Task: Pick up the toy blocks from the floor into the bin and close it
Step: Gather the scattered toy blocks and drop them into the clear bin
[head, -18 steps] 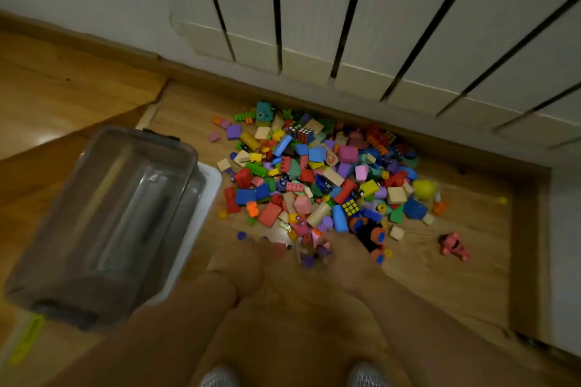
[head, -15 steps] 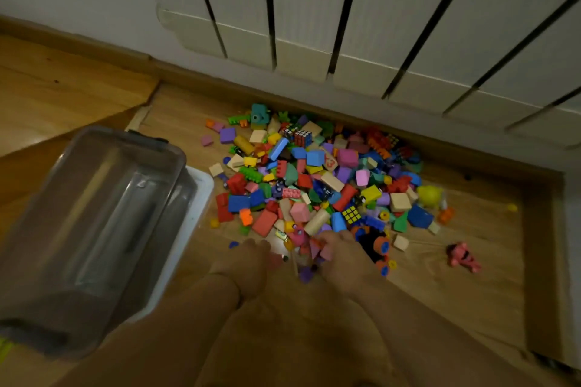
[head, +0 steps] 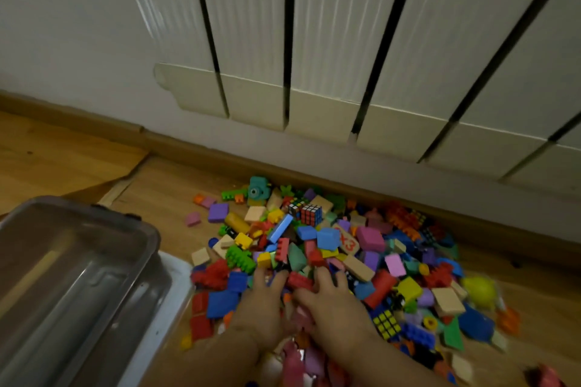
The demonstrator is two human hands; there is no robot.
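Observation:
A big heap of coloured toy blocks (head: 330, 248) lies on the wooden floor by the wall. My left hand (head: 264, 305) and my right hand (head: 333, 302) lie side by side on the near part of the heap, fingers spread and pointing into the blocks. A red block (head: 298, 280) sits between the two hands. Whether either hand holds a piece is hidden. The clear plastic bin (head: 72, 276) stands open at the left, with nothing visible inside it. Its white lid (head: 176, 295) lies partly under the bin, next to the heap.
A white radiator (head: 314, 56) hangs on the wall above a wooden skirting board (head: 188, 144). A yellow toy (head: 478, 291) and a pink figure (head: 547, 375) lie at the right edge of the heap. Bare wooden floor (head: 47, 154) stretches to the left.
Both hands have pushed forward from the near edge into the heap, fingers now spread among the blocks. The camera has moved closer and tilted up toward the wall.

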